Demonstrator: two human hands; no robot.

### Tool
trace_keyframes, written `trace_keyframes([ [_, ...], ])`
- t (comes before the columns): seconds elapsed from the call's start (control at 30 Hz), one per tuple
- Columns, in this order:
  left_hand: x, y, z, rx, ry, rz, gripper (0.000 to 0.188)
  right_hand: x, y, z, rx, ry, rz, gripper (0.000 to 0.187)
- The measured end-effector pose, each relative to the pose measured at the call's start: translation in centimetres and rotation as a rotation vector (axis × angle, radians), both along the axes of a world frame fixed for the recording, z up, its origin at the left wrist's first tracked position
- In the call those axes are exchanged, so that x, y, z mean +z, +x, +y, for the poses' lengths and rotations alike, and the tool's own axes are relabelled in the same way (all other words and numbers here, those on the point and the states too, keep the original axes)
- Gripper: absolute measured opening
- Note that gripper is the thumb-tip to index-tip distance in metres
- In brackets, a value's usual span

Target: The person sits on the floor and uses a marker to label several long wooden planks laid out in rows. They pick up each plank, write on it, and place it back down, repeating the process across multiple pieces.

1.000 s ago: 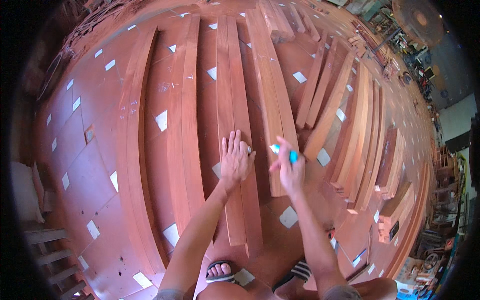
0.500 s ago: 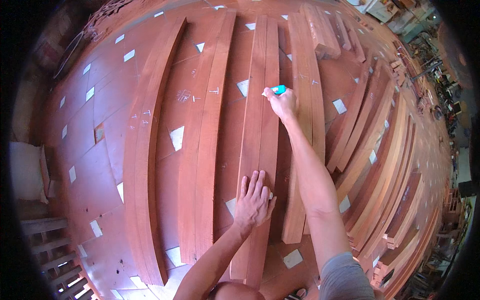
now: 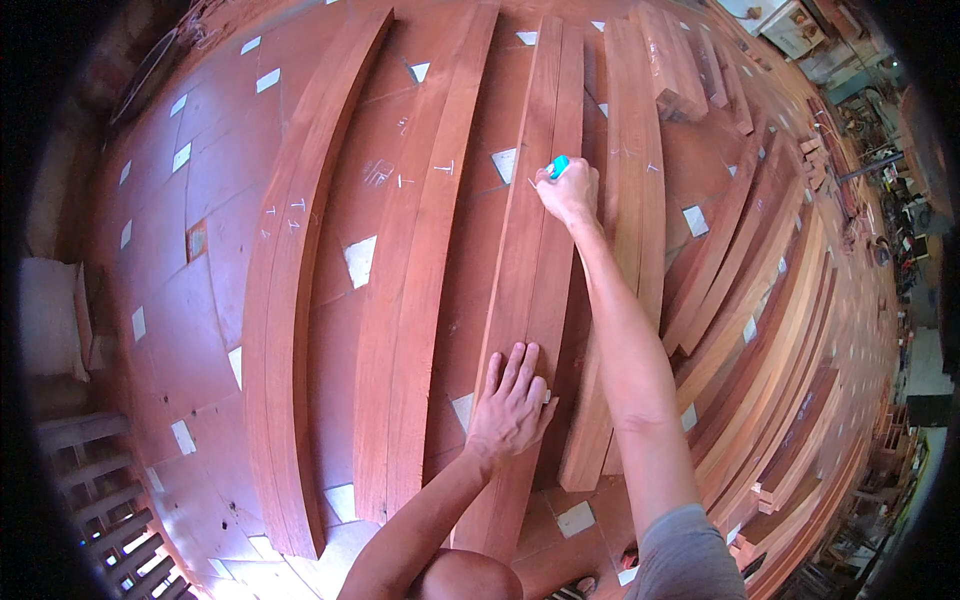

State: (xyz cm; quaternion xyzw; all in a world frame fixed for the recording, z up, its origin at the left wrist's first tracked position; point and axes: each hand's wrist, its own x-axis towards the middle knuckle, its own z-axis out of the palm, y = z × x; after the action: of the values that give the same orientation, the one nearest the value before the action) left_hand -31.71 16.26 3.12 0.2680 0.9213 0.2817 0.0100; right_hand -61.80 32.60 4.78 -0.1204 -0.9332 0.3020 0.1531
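Head view: the right hand (image 3: 570,192) has its grip curled round a stubby turquoise marker-like tool (image 3: 559,167), over paired long reddish-brown wooden beams (image 3: 518,260) on the tiled floor (image 3: 190,340); the left hand (image 3: 508,412) rests there, fingers extended. Beams look heavy, stiff; best held near both ends.

Light glares off a reddish floor (image 3: 150,380) inset with white tile pieces (image 3: 360,262), beside a slatted frame (image 3: 85,431) at lower left, as clutter (image 3: 905,225) crowds the room's right side.

The left hand (image 3: 508,410) lies flat, right hand (image 3: 569,192) curled ahead.
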Motion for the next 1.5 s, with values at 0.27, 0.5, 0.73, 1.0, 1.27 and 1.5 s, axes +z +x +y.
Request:
trace_keyframes([
  [0.27, -0.3, 0.0, -0.2, 0.017, 0.004, 0.026, 0.036, -0.4, 1.0, 0.9, 0.007, -0.151, 0.04, 0.028],
  [0.5, 0.1, 0.1, 0.6, -0.018, 0.0, 0.018, 0.037, -2.4, 1.2, 6.3, -0.204, -0.058, -0.016, 0.027],
  [0.73, -0.3, 0.4, 0.4, -0.006, 0.042, 0.075, 0.04, -0.1, 5.8, 5.3, -0.178, -0.124, -0.023, 0.026],
  [1.0, -0.9, 0.5, -0.5, 0.023, 0.111, 0.122, 0.039, 5.4, 32.2, -3.8, -0.112, -0.446, 0.091, 0.034],
  [1.27, 0.0, 6.1, -3.0, 0.251, 0.427, 0.153, 0.027, 3.0, 59.6, -14.2, -0.221, -0.314, -0.333, 0.079],
  [1.5, 0.5, 21.4, -10.3, 0.384, 0.456, -0.212, 0.037, 1.2, 64.0, -17.2, -0.202, -0.23, -0.439, 0.106],
])
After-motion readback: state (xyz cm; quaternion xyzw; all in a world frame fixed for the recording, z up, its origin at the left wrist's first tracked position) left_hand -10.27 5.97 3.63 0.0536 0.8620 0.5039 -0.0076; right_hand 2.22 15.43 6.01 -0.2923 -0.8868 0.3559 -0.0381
